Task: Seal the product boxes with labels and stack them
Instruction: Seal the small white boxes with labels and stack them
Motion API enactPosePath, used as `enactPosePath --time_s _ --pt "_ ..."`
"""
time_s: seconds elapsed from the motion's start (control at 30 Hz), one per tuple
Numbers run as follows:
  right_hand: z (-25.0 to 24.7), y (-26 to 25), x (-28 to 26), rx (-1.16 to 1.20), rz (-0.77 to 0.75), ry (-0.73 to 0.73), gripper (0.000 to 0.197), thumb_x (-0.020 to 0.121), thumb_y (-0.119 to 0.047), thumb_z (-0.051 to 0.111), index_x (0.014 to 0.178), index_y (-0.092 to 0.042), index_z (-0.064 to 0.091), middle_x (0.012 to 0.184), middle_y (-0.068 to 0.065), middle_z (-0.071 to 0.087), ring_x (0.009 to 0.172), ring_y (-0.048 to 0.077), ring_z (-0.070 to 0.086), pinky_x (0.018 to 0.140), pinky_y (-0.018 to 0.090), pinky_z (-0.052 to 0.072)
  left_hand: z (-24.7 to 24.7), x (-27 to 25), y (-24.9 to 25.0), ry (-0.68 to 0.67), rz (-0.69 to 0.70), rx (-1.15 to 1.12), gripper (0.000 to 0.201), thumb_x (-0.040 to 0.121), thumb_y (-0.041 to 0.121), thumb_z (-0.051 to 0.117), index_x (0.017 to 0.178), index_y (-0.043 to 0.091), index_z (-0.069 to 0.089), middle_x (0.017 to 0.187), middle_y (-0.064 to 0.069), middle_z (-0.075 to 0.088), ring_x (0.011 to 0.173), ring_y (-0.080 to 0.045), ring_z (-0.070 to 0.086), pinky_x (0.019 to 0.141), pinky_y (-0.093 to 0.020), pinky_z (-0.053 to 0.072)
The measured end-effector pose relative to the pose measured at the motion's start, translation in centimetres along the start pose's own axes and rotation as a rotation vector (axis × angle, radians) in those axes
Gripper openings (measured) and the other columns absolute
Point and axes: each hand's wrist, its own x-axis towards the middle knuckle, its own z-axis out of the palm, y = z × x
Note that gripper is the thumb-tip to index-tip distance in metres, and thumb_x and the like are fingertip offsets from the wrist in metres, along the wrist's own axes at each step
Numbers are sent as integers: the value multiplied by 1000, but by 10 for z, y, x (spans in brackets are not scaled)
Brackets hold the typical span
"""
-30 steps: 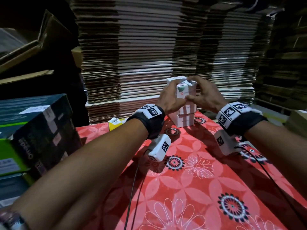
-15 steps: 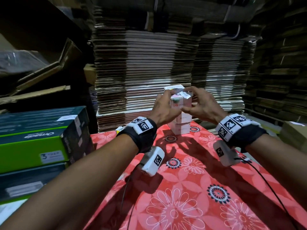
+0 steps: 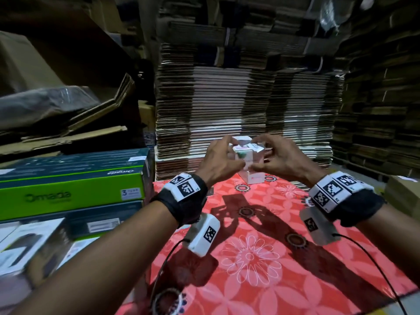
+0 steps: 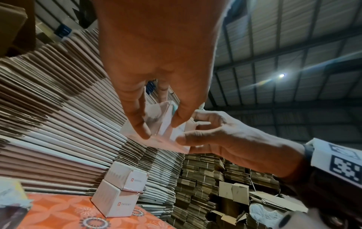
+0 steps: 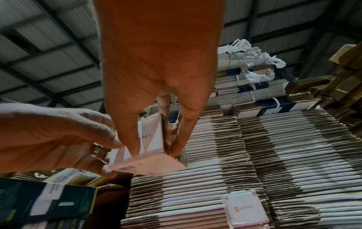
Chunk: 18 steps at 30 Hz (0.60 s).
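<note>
- The left hand (image 3: 219, 163) and the right hand (image 3: 280, 160) are both holding one small white box (image 3: 246, 153) in the air above the far end of the red flowered tablecloth (image 3: 284, 258).
- In the head view, the fingers of both hands are curling round the box from either side, and a white label (image 3: 254, 146) is lying across its top edge.
- The left wrist view is showing the left hand's finger and thumb pinching the box (image 4: 156, 124) from above, while the right hand (image 4: 225, 136) is gripping its opposite side; the label is not visible from this angle.
- The right wrist view is showing the underside of the box (image 5: 149, 164) and printed lettering on its side, with the right hand's fingers (image 5: 129, 136) pressing down two adjacent faces; a ring (image 5: 98, 151) on the left hand (image 5: 58, 136) is visible only here.
- The left wrist view is showing two boxes (image 4: 121, 190), stacked one on the other, standing on the cloth below the held box; the head view is showing only the lower part of that stack, behind the hands.
- Tall piles of flattened cardboard (image 3: 245, 105) are standing behind the table.
- Green and dark cartons (image 3: 70, 185) are sitting stacked at the left.
</note>
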Motion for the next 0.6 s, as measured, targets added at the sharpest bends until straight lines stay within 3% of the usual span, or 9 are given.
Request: enactPosePath --time_s 0.07,0.13,0.23,0.33,0.4,0.5,0.6 --pt "1 -11 -14 10 1 -7 74 61 -44 92 127 -28 62 116 3 65 86 15 71 77 36 62 -7 -14 3 -6 0 17 43 79 11 75 117 16 56 92 -5 61 78 -28 68 51 -27 54" --pt "2 -21 -27 30 3 -24 74 59 -47 91 125 -33 61 115 -1 64 84 12 72 75 41 63 -13 -30 4 -17 11 81 47 77 20 77 119 20 56 102 -10 59 79 -25 66 52 -25 52" --pt "2 -38 -45 23 8 -57 70 63 -40 94 125 -34 61 112 -1 63 85 10 69 72 34 62 -20 -56 5 -37 -3 119 52 73 32 76 120 27 54 110 -7 56 83 -19 63 56 -28 53" --pt "3 -58 -65 23 -17 -84 69 64 -35 94 125 -31 61 111 -2 61 87 13 68 71 32 62 -28 -82 8 -33 0 141 48 78 27 77 121 27 55 110 -3 51 89 -17 57 61 -23 45" --pt "4 -72 -78 66 -22 -94 67 65 -30 95 123 -30 61 110 -5 60 87 13 69 69 27 61 -34 -98 9 -20 16 140 45 78 24 78 117 27 56 109 -4 52 92 -14 54 65 -21 46" --pt "9 -87 -99 66 -26 -100 65 65 -28 95 121 -32 62 107 -11 58 83 7 68 64 17 55 -41 -124 11 -35 20 103 41 77 23 79 108 33 54 102 -4 55 98 -15 55 79 -35 55" --pt "17 -96 -118 105 -25 -124 64 63 -30 96 119 -30 63 107 -6 60 84 6 67 62 14 53 -44 -149 9 -56 -10 119 42 77 29 80 109 37 54 97 1 53 94 -14 56 76 -30 52"
